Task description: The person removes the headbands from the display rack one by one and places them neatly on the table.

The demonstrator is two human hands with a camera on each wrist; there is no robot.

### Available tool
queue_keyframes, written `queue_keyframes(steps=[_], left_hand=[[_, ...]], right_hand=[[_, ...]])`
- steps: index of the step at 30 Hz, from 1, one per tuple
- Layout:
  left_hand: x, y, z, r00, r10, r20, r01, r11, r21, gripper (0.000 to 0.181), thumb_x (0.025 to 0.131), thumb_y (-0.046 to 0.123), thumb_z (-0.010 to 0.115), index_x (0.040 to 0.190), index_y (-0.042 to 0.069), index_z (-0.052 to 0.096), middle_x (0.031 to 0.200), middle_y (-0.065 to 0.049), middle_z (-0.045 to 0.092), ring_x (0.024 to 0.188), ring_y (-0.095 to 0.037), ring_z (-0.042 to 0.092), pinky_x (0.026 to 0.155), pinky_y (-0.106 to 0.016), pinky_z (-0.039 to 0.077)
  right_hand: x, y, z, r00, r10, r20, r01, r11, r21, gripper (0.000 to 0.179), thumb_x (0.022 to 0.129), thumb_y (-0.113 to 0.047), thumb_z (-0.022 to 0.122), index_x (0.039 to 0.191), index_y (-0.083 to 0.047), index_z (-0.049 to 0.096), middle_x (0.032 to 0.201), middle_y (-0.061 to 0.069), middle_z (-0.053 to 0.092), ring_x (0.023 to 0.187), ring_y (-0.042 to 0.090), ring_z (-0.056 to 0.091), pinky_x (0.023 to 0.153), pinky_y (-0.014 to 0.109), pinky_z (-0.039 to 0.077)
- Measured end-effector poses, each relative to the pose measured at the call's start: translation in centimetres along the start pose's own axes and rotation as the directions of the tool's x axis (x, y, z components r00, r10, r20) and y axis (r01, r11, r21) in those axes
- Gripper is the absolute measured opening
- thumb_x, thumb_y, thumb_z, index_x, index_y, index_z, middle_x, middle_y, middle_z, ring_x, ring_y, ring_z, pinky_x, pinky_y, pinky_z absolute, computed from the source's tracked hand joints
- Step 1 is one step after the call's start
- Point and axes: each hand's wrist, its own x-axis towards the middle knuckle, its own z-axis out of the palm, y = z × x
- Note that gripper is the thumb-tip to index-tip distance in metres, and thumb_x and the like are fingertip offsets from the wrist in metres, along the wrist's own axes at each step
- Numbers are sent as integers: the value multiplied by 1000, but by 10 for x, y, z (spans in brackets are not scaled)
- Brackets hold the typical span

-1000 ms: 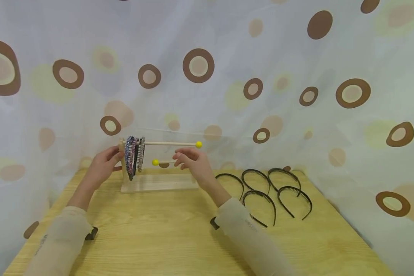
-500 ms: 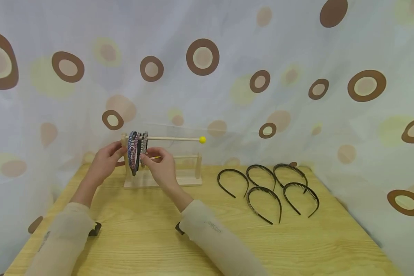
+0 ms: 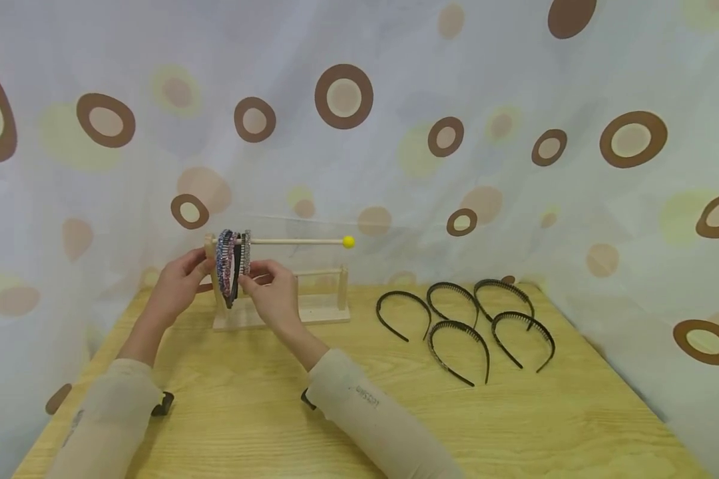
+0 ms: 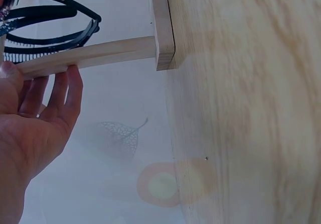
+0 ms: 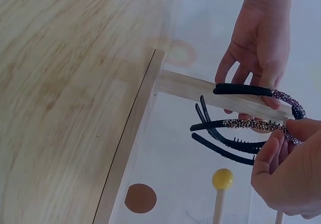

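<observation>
Below the left grip [image 3: 178,286] and the right grip [image 3: 273,296], a person's pale left sleeve [image 3: 110,412] and pale right sleeve [image 3: 371,412] reach in over a wood-grained bench [image 3: 234,426], dark straps [image 3: 163,404] showing at the cuffs. Well to the right of the right grip, five loose black headbands [image 3: 455,324] rest on the bench, two nearer and three farther back. Between the two grips, more headbands hang from the upper rod [image 3: 299,241] of a wooden stand: a blue-glitter headband [image 3: 220,263] nearest the left grip, a pink-glitter headband [image 3: 228,266] beside it, dark band parts among them, and a silver-glitter headband [image 3: 247,247] nearest the right grip. The right grip pinches that silver one between thumb and fingers; the left grip clasps the stand's left upright [image 4: 110,53], thumb to one side, fingers to the other. Above and beyond the right grip, the upper rod ends in a yellow ball [image 3: 349,242]. Behind the right grip, the lower rod [image 3: 320,271] joins the right upright [image 3: 342,289], its own yellow knob [image 5: 222,179] visible from the right wrist. Beneath both grips lies the base [image 3: 323,311]. Beyond them hangs a white cloth [image 3: 389,60] printed with brown rings.
</observation>
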Motion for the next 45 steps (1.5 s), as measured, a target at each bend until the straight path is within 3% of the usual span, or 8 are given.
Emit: queue_keyframes(steps=[6, 16, 22, 30, 33, 40, 45], left_hand=[[1, 0, 1, 1000, 3, -8, -3, 1000, 6, 56, 110, 33, 44, 152, -4, 41, 140, -29, 53, 127, -44, 52, 89, -41, 60], [0, -2, -2, 1000, -8, 9, 8, 1000, 8, 59, 110, 34, 44, 153, -6, 38, 145, -31, 47, 132, -48, 46, 88, -34, 60], [-1, -1, -3, 1000, 4, 18, -4, 1000, 23, 61, 110, 36, 44, 154, -6, 36, 146, -31, 46, 132, -50, 46, 86, -30, 60], [-2, 0, 0, 1000, 9, 15, -10, 1000, 27, 59, 111, 34, 42, 154, -6, 36, 142, -31, 49, 129, -49, 47, 85, -29, 60], [-3, -1, 0, 1000, 12, 17, -12, 1000, 27, 59, 111, 34, 42, 153, -7, 36, 142, -31, 49, 129, -50, 47, 86, -31, 60], [-5, -4, -2, 1000, 2, 23, -3, 999, 48, 62, 111, 36, 41, 155, -6, 34, 143, -32, 48, 129, -50, 47, 85, -33, 61], [-2, -3, -3, 999, 10, 36, -12, 998, 54, 62, 110, 35, 41, 155, -7, 32, 145, -34, 45, 130, -52, 45, 86, -34, 60]], right_hand=[[2, 0, -6, 999, -30, -22, 30, 1000, 0, 15, 87, -2, 81, 100, -3, 76, 84, -8, 70, 75, 14, 66, 63, 22, 60], [5, -14, -21, 992, -81, -96, 81, 997, 0, 12, 86, -6, 83, 96, -6, 78, 83, -9, 71, 76, 8, 65, 67, 22, 59], [7, -24, -35, 989, -77, -130, 83, 996, 45, 12, 87, -8, 82, 98, -5, 78, 82, -8, 73, 74, 9, 67, 63, 24, 60], [5, -34, -57, 989, -74, -125, 96, 978, 184, 14, 90, -10, 80, 103, -6, 76, 93, 0, 74, 82, 17, 71, 63, 40, 65], [5, -35, -64, 985, -91, -149, 118, 975, 189, 14, 90, -10, 80, 103, -7, 76, 95, 0, 74, 85, 18, 71, 62, 37, 65], [7, -34, -87, 963, -128, -237, 160, 979, 122, 17, 89, -13, 82, 104, -6, 77, 94, -3, 74, 88, 16, 70, 76, 28, 61], [8, -39, -109, 960, -78, -268, 116, 985, 130, 21, 89, -17, 81, 108, -6, 77, 98, -1, 74, 91, 17, 68, 78, 28, 57]])
